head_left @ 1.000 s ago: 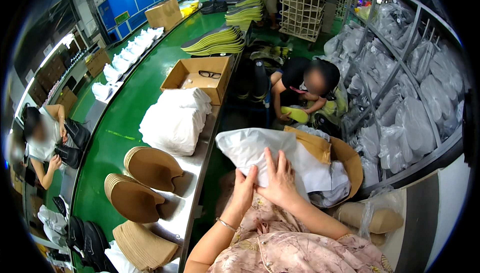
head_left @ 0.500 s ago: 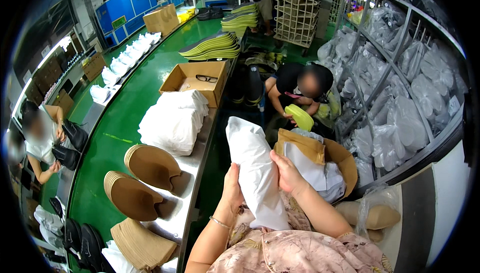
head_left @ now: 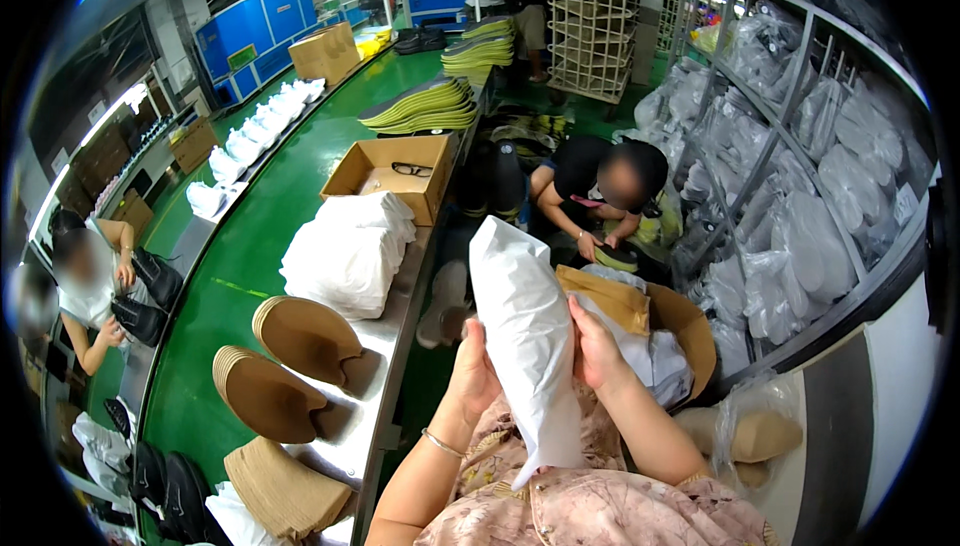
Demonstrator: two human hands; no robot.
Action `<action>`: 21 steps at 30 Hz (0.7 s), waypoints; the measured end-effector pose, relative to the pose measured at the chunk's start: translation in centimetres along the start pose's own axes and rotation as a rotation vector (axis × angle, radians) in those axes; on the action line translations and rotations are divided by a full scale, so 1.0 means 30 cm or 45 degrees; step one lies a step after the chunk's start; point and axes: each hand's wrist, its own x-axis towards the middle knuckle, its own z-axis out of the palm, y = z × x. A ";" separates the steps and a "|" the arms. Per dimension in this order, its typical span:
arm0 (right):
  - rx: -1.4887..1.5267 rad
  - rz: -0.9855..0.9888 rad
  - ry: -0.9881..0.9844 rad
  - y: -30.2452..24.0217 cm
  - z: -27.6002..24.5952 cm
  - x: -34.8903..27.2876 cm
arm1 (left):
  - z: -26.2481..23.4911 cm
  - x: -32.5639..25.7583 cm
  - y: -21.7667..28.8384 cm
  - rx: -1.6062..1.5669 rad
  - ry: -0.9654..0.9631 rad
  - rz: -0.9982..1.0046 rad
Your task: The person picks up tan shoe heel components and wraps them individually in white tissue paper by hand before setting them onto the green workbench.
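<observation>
Holding a long white paper parcel (head_left: 525, 346) upright in front of the chest, above the lap, lower tip pointing down to the patterned clothing. Left hand (head_left: 472, 371) pressed on the left side of the parcel, fingers curled around it from behind, thumb side toward the camera. Right hand (head_left: 597, 346) gripping the right edge, fingers (head_left: 585, 318) wrapped onto the paper. Both hands closed on the parcel, neither one free.

To do this step well, probably best to grip with the flat of the fingers and not with the nails, because thin paper tears easily. Better to support from both sides at middle height, as now, so the loose upper end does not bend over. Advisable also to hold the folds tight under the thumbs, otherwise the wrapping may open at the pointed lower end.

Just behind the parcel, a round brown bin (head_left: 690, 326) with more white paper and a tan piece inside. On the left, a green conveyor belt (head_left: 260, 236) with a pile of white parcels (head_left: 345, 251), an open cardboard box (head_left: 385, 171) and stacks of tan insoles (head_left: 300, 336) on the metal edge. Worth watching the elbows: bin and belt edge both near. Further ahead, another person (head_left: 600, 181) bending low, well apart from these hands.
</observation>
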 end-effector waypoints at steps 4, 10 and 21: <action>0.012 -0.004 0.014 0.015 0.001 0.014 | 0.004 0.010 -0.028 0.098 0.192 0.085; -0.006 0.037 -0.010 0.045 -0.015 0.112 | -0.012 0.056 0.018 -0.040 0.165 -0.049; 0.020 0.011 0.167 0.027 -0.046 0.224 | -0.079 0.171 0.025 -0.136 0.001 -0.209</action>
